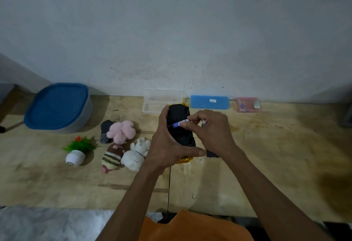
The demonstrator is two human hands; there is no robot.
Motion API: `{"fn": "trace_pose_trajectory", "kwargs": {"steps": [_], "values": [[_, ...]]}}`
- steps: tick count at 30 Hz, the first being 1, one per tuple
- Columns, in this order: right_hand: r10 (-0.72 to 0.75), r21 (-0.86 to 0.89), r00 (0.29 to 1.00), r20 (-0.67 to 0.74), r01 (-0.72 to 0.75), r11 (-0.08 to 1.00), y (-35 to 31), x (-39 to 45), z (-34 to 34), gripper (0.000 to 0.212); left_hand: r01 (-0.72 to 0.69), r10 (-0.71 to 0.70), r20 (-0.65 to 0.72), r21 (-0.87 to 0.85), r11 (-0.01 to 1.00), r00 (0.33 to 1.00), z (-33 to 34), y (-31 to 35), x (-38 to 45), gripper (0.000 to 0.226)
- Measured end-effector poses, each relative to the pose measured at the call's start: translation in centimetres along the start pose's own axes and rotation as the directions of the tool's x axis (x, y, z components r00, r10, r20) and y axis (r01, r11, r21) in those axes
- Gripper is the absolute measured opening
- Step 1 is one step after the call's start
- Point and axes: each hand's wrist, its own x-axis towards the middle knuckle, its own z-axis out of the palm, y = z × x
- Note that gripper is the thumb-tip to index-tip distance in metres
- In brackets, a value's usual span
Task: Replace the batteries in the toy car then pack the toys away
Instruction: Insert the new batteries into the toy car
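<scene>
The toy car (181, 126) is upside down above the table, its black underside facing me and its yellow body showing at both ends. My left hand (167, 145) grips it from the left, thumb across the near end. My right hand (211, 130) pinches a blue-and-white battery (180, 123) against the car's underside. A second battery (203, 122) sticks out between the fingers of that hand. A small black cover (212, 154) lies on the table under my right wrist.
Left of the car lie a pink plush (122, 131), a striped plush (112, 158), a white plush (136, 154), a small potted plant toy (78, 152) and a dark object (106, 131). A blue-lidded container (59, 107) stands far left. Clear (162, 99), blue (209, 102) and pink (247, 104) boxes line the wall.
</scene>
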Motion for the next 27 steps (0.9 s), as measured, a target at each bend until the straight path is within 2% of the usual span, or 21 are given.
{"fn": "trace_pose_trajectory", "kwargs": {"steps": [5,9,10,12,14,19,22,23,24,25,26,27], "values": [[-0.002,-0.067,1.0,0.019,0.003,0.998,0.2,0.1,0.3,0.03,0.012,-0.012,0.023,0.03,0.999,1.0,-0.4,-0.4,-0.1,0.142],[-0.082,-0.227,0.991,0.108,0.105,0.968,-0.4,0.3,0.3,0.026,-0.004,0.003,0.03,0.036,0.999,1.0,-0.7,-0.3,-0.1,0.139],[-0.064,-0.198,0.991,0.114,0.086,0.977,-0.5,0.5,0.2,0.022,-0.01,0.009,0.037,0.035,0.999,0.999,-0.8,-0.3,0.0,0.14],[0.034,-0.025,0.992,0.119,-0.032,0.999,-0.6,1.0,-0.2,0.015,-0.019,0.017,0.042,0.035,0.999,0.999,-1.0,-0.3,0.0,0.143],[0.121,0.096,0.983,0.139,-0.135,0.986,-0.7,1.2,-0.3,0.015,-0.022,0.02,0.047,0.041,0.999,0.999,-1.1,-0.1,0.2,0.147],[0.15,0.129,0.975,0.165,-0.172,0.977,-1.1,1.5,0.2,0.017,-0.024,0.022,0.034,0.048,0.999,0.999,-1.0,-0.2,0.5,0.149],[0.197,0.136,0.96,0.197,-0.226,0.965,-1.4,1.6,-0.2,0.027,-0.007,0.005,0.042,0.048,0.999,0.999,-1.1,-0.5,0.4,0.147],[0.278,0.203,0.94,0.2,-0.317,0.926,-1.5,1.6,-0.4,0.032,-0.002,0.0,0.045,0.048,0.999,0.999,-1.1,-0.6,0.3,0.146],[0.399,0.305,0.89,0.219,-0.451,0.839,-1.6,1.7,-0.8,0.034,0.003,-0.005,0.044,0.046,0.999,0.999,-1.2,-0.8,0.3,0.145],[0.521,0.426,0.808,0.275,-0.588,0.687,-1.4,1.9,-1.3,0.034,0.008,-0.01,0.043,0.045,0.999,0.999,-1.3,-1.0,0.2,0.144],[0.599,0.54,0.713,0.364,-0.686,0.488,-1.3,1.9,-1.6,0.031,0.016,-0.018,0.045,0.04,0.999,0.999,-1.4,-1.2,0.1,0.143],[0.628,0.618,0.629,0.459,-0.734,0.283,-1.0,1.8,-1.9,0.026,0.025,-0.027,0.048,0.031,0.999,0.998,-1.5,-1.5,0.0,0.141]]}}
